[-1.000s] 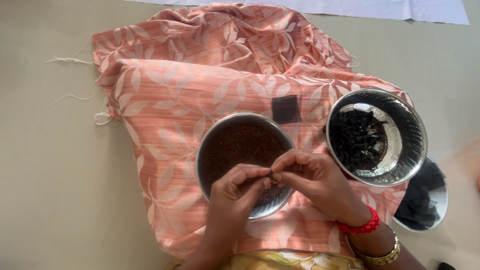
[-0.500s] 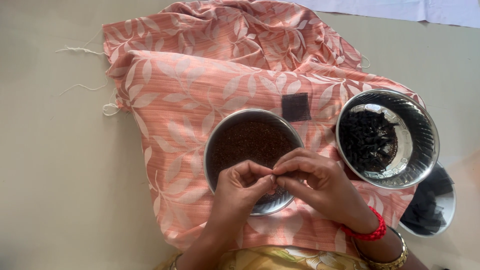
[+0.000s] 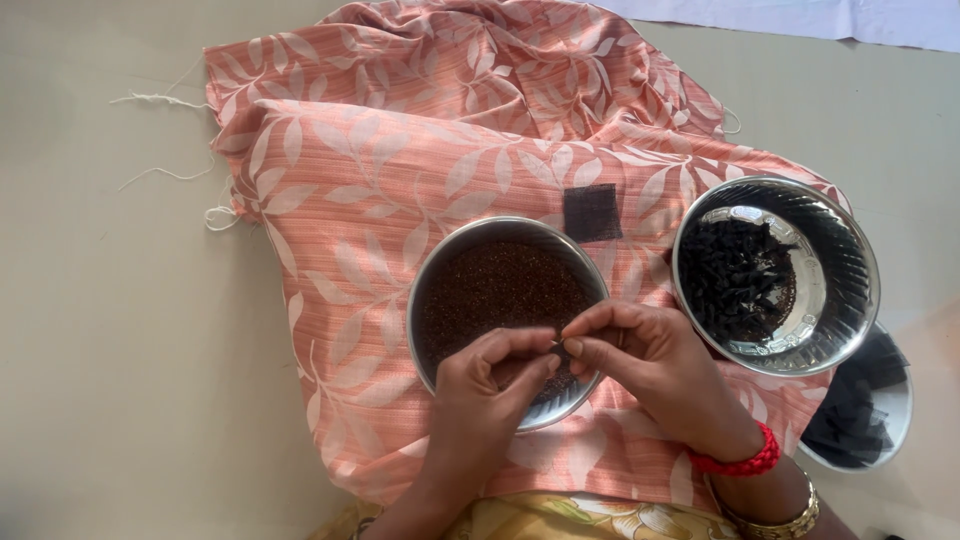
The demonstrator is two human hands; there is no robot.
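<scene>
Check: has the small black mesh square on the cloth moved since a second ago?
No. The black mesh square lies at the same spot, just beyond the grain bowl's far rim; only the camera shifted.

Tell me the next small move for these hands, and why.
Probably finish closing the small dark piece pinched between the left hand and right hand, then drop it into the right-hand steel bowl. That bowl already holds similar dark bundles, while the bowl of brown grains sits just beneath the fingers.

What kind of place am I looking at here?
Probably a home or small handwork spot, worked on the floor: a peach leaf-print cloth spread on a plain beige floor, steel bowls of dark grains and black rolled bits, and no bench or machines in view.
</scene>
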